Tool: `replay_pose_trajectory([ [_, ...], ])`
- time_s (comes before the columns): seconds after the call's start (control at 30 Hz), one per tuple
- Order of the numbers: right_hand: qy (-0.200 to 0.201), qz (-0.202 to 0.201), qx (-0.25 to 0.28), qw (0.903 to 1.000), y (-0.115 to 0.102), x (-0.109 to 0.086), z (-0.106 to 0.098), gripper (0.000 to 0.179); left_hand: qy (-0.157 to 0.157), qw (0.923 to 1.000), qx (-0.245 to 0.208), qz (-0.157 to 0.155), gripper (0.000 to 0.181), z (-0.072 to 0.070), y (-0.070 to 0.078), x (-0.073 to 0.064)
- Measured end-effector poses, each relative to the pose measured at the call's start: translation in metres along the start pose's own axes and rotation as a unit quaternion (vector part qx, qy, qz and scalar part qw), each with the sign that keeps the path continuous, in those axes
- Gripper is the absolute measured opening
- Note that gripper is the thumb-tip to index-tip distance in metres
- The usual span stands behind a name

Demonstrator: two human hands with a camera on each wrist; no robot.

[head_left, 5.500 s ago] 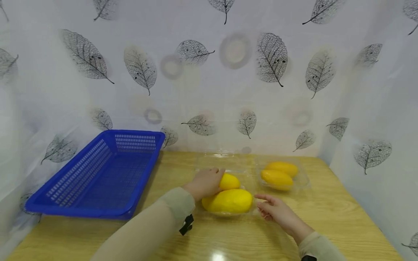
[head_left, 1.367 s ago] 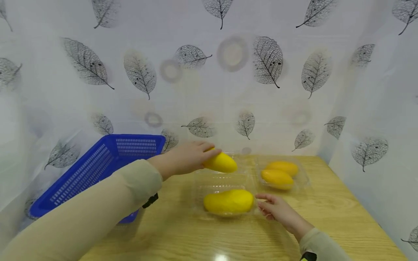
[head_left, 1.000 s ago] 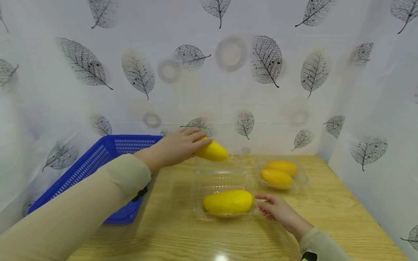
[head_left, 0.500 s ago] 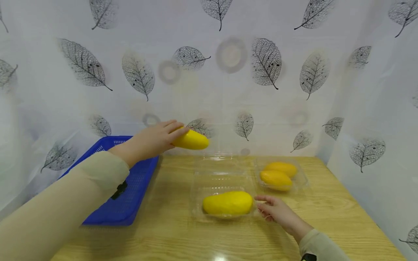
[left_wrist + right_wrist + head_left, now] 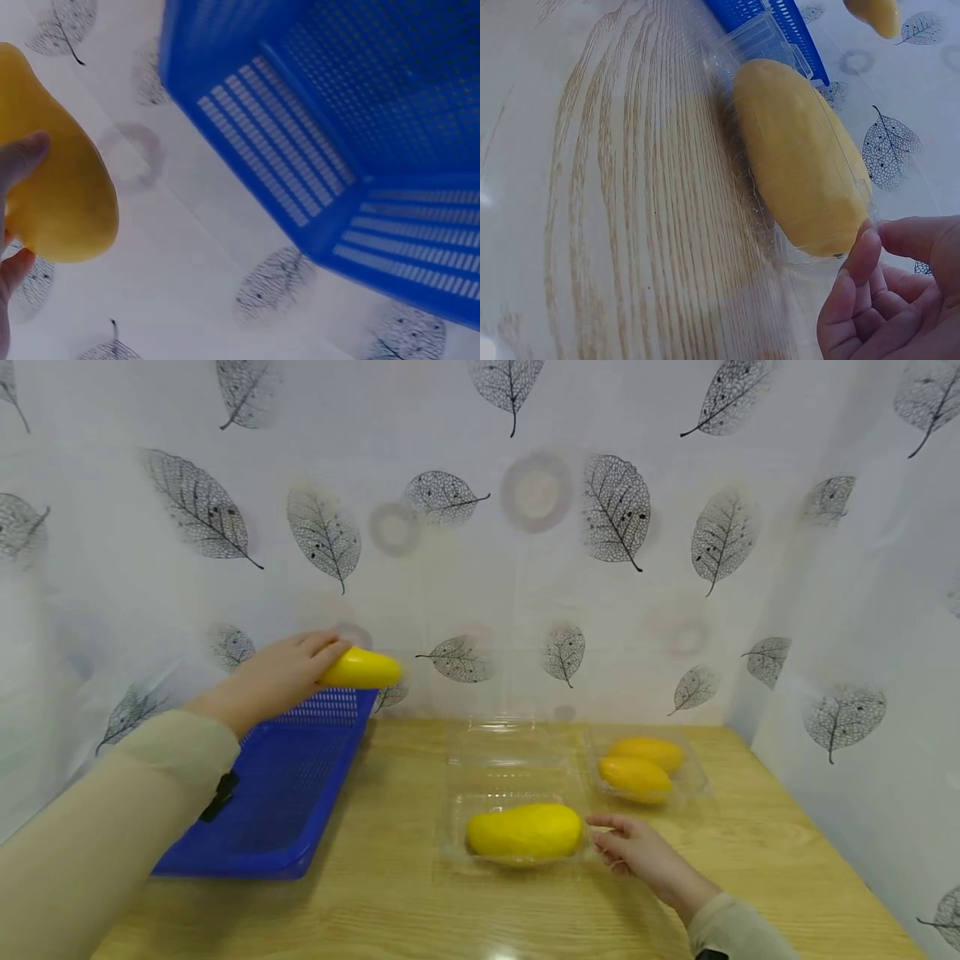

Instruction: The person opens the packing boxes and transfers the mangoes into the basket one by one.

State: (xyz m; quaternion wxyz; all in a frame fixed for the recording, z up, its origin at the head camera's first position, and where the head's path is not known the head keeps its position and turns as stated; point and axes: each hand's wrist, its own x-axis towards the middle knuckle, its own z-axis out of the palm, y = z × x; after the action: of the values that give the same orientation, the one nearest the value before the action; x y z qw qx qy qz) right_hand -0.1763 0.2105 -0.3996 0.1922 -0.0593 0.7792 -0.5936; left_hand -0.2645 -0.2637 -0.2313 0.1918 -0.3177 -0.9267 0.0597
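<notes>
My left hand [image 5: 273, 677] grips a yellow mango [image 5: 363, 669] in the air, over the far end of the blue plastic basket [image 5: 262, 785]. From the left wrist, that mango [image 5: 67, 180] shows with fingertips on it, apart from the slotted basket wall. A larger yellow mango [image 5: 525, 831] lies in a clear plastic clamshell box [image 5: 453, 817], whose lid [image 5: 506, 745] is folded back. At the box's right edge is my right hand [image 5: 641, 856]. In the right wrist view, thumb and forefinger of the right hand [image 5: 889, 300] pinch the rim beside the mango.
A second clear box [image 5: 697, 777] at the back right holds two orange-yellow mangoes [image 5: 636, 778]. Everything stands on a wooden table [image 5: 420, 910]. A white leaf-print curtain [image 5: 465, 585] hangs behind and along the sides.
My left hand took the smaller mango out of the clamshell box, lifted it and carried it left to above the basket. My right hand has stayed at the box's edge.
</notes>
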Motion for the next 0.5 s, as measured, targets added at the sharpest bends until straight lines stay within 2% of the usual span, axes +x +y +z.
replay_pose_trajectory([
  [0.23, 0.007, 0.005, 0.000, 1.0000, 0.001, -0.001, -0.002, 0.051, -0.028, 0.9974, -0.001, -0.066, 0.054, 0.016, -0.028, -0.018],
  [0.5, 0.008, 0.003, 0.004, 1.0000, 0.002, 0.000, 0.000, 0.049, -0.080, 0.9924, 0.006, -0.093, 0.053, 0.036, -0.050, -0.034],
])
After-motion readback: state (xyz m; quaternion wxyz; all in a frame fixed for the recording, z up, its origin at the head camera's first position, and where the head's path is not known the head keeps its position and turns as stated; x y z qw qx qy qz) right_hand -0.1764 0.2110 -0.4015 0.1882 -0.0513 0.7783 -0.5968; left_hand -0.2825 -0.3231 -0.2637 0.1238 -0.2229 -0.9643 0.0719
